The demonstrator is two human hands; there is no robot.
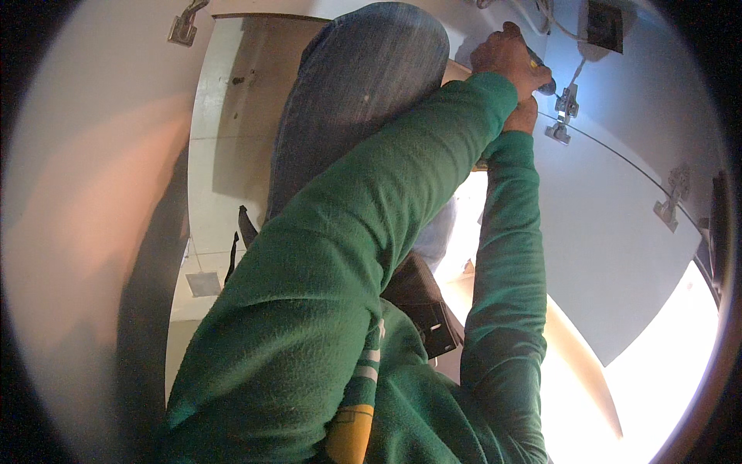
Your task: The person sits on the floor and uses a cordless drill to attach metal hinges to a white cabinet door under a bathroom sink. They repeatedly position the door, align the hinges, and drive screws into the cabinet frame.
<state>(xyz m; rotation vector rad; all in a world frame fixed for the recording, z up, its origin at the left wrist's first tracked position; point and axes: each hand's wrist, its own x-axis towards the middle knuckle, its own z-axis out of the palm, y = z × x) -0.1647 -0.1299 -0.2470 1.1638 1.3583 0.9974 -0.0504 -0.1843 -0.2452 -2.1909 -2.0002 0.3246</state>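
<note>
My left hand (pixel 506 58) is at the upper right, its fingers closed round a dark tool (pixel 546 85) with a little yellow on it. The tool's end points toward a metal cabinet hinge (pixel 566 103) on the white panels, and most of its body is hidden by the hand. Just below, my right hand (pixel 523 116) is close against my left wrist. Its fingers are hidden, so I cannot tell what they hold. Bright bluish light falls on the panel round the hinge.
A second hinge (pixel 671 205) sits farther along the seam of the white door panel (pixel 618 255). Cables (pixel 533 17) and a dark square opening (pixel 604 27) are at the top right. My jeans-clad knee (pixel 363 85) rises beside my left arm. Another hinge (pixel 184 29) hangs at the upper left.
</note>
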